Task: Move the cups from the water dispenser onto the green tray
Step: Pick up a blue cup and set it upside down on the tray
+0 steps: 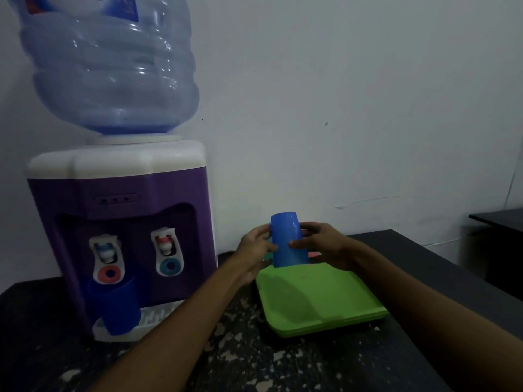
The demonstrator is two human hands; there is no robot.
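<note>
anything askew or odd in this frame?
Yes: the blue cup on the dispenser's drip tray leans left instead of standing upright under the tap. The cup held in both hands is upside down, closed end up, at the green tray's far edge. No spill visible.

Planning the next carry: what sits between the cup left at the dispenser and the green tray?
Head view: only the left forearm crosses that stretch over bare speckled tabletop. Nothing stands between the blue cup on the drip tray and the green tray.
</note>
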